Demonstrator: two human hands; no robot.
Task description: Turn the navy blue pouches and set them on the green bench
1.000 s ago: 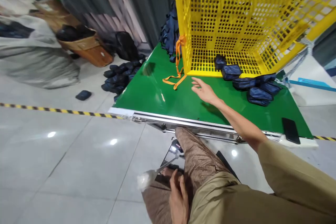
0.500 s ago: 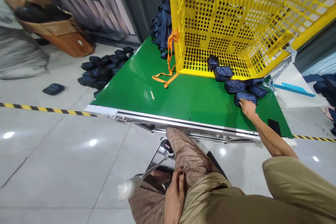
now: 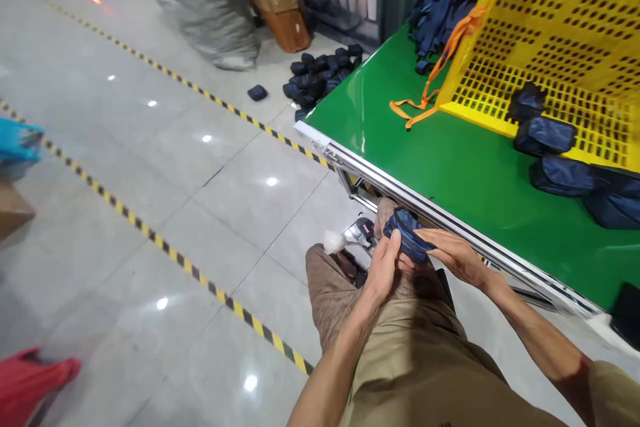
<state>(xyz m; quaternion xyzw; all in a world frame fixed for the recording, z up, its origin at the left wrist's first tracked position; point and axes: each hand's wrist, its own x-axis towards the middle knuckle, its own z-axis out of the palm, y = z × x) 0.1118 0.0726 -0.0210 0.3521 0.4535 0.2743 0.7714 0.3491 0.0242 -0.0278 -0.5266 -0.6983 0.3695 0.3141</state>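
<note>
A small dark blue zippered pouch is held over my lap, just off the table's front edge. My left hand is closed on its left side, thumb on top and fingers partly underneath. My right hand lies against the pouch's right side with fingers stretched out, their tips touching it; its thumb is hidden. On the green table sit more dark blue pouches, one of them at the lip of a yellow perforated crate.
An orange strap hangs from the crate. Dark blue straps lie behind it. Left of the table, a pile of pouches is on the floor, near a cardboard box and a grey sack. A black flat object lies at the table's right edge.
My right hand has brought a pouch from the table to my lap. My left hand has risen from my leg and taken hold of it. The view has swung left.
</note>
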